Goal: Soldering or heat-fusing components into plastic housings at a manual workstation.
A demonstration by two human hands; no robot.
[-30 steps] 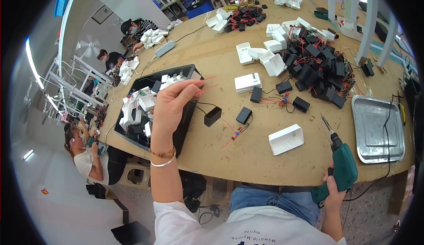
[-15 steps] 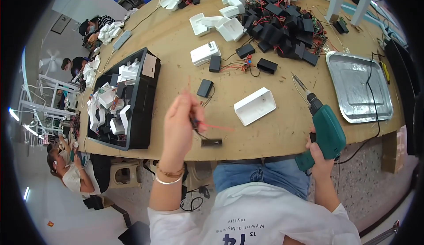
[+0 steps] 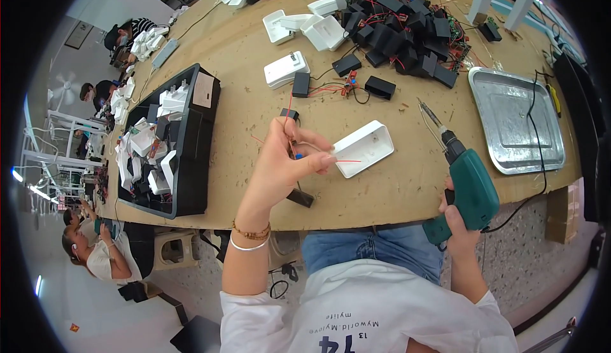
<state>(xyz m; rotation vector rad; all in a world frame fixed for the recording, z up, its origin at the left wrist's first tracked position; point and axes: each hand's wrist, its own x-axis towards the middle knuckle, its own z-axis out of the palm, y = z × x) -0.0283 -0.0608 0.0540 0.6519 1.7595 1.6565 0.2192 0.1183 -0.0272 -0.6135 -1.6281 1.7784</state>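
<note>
Brown board made up the table (image 3: 242, 130), its near edge running by the person's lap. At its left stood a black bin (image 3: 196, 156), deep and oblong, a pale label on its wall, loaded with white plug casings (image 3: 143, 140), black boxes and bits of red wire. At the right lay a silver metal tray (image 3: 509, 105), shallow and round-cornered, a black cord (image 3: 533, 102) trailing across it. Between them, toward the back, sprawled a heap of black boxes (image 3: 388, 32), tangled with red wires and green circuit boards, white shells (image 3: 324, 32) gathered at its left.

The green soldering gun (image 3: 476, 184), pistol-shaped with a black collar, was at the table's near edge, its thin metal tip aimed forward and left; the right hand (image 3: 459, 226) was closed round its grip, 1 finger by the black trigger. An open white shell (image 3: 366, 146) lay hollow side up beside the left hand's fingertips; whether they touched it I could not tell. Farther back sat a closed white case (image 3: 286, 70), prongs up.

The left hand (image 3: 280, 162), thumb and fingers drawn nearly together, held a small wired part (image 3: 298, 156) above the table: blue showed between the fingers, and 3 thin red wires (image 3: 348, 161) stuck out, 1 upward, 1 left, 1 right
</note>
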